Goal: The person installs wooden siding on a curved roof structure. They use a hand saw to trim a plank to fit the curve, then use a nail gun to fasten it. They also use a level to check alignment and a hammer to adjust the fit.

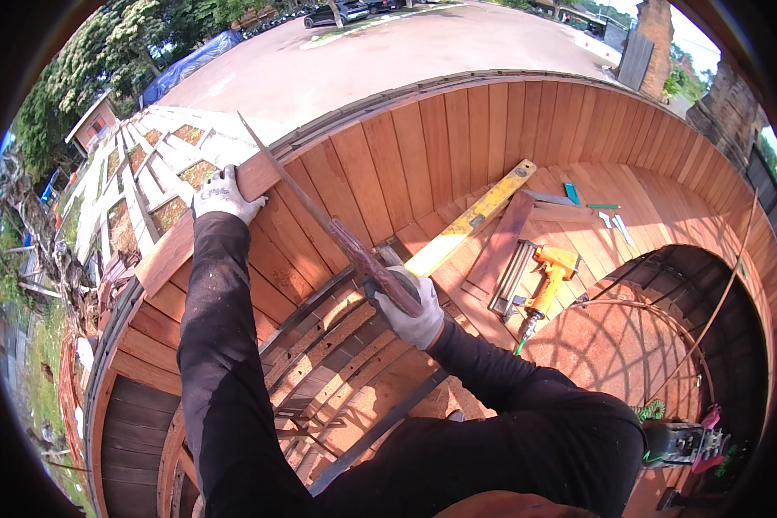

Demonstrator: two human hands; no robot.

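Note:
My left hand (pixel 224 194), in a pale glove, grips the short board (pixel 257 175) on the top edge of the curved wooden wall (pixel 387 168), its fingers closed over it. My right hand (pixel 406 311), gloved in pale and dark fabric, is wrapped round the reddish-brown handle (pixel 358 250) of a long, narrow, pointed tool (pixel 289 177). The tool slants up across the wall to just right of my left hand, its tip above the top edge. Just right of my right hand lie a yellow spirit level (pixel 470 211), a dark red board (pixel 496 246) and a yellow nail gun (pixel 548 276) on the slatted bench.
A square (pixel 552 198), pencils and small tools lie farther right on the bench (pixel 652 207). Below are open curved joists (pixel 328 337) and a round floor opening. A green coiled hose (pixel 652 413) is at lower right. Outside are white framing (pixel 129 181), trees, pavement and parked cars.

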